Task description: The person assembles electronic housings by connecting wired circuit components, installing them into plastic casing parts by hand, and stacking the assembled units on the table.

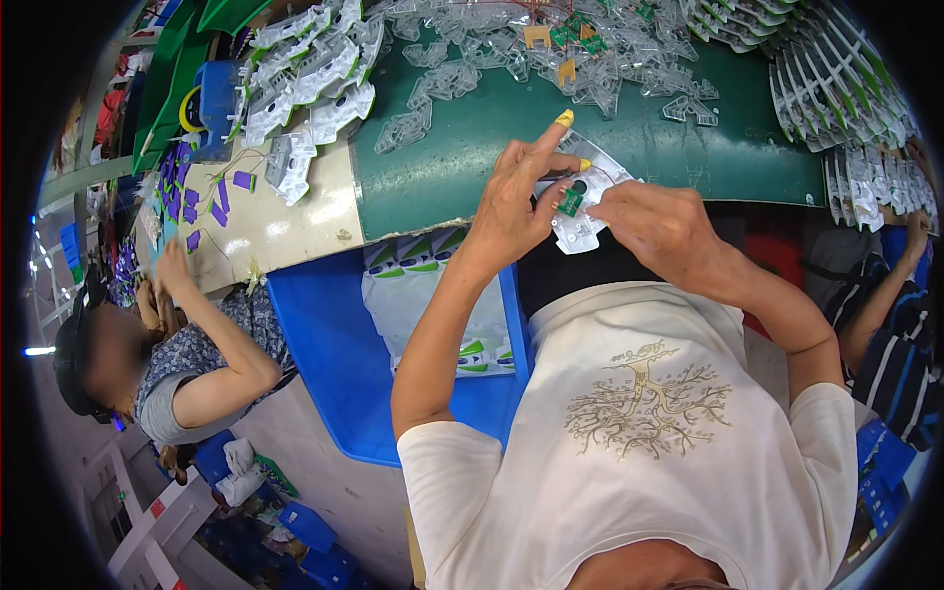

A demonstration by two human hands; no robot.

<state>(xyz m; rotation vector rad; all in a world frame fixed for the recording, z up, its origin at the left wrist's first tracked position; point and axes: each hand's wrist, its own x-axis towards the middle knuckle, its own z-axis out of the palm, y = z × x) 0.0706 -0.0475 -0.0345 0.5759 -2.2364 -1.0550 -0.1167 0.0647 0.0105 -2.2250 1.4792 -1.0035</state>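
Note:
My left hand [516, 202] grips a white plastic housing [578, 239] at the near edge of the green table; two of its fingertips wear yellow covers, and one finger points away from the part. A small green circuit board [568, 203] sits by my left thumb, against the housing. From the right, my right hand [674, 231] is closed in a pinch over the housing's face, close to the board. Whatever lies between those fingertips is hidden.
Clear plastic pieces [472, 74] lie heaped along the far side of the green table [462, 167], with several circuit boards [580, 39]. White-green housings [315, 88] pile up left, others [836, 88] right. A blue bin [324, 374] stands below. Co-workers [197, 364] sit at both sides.

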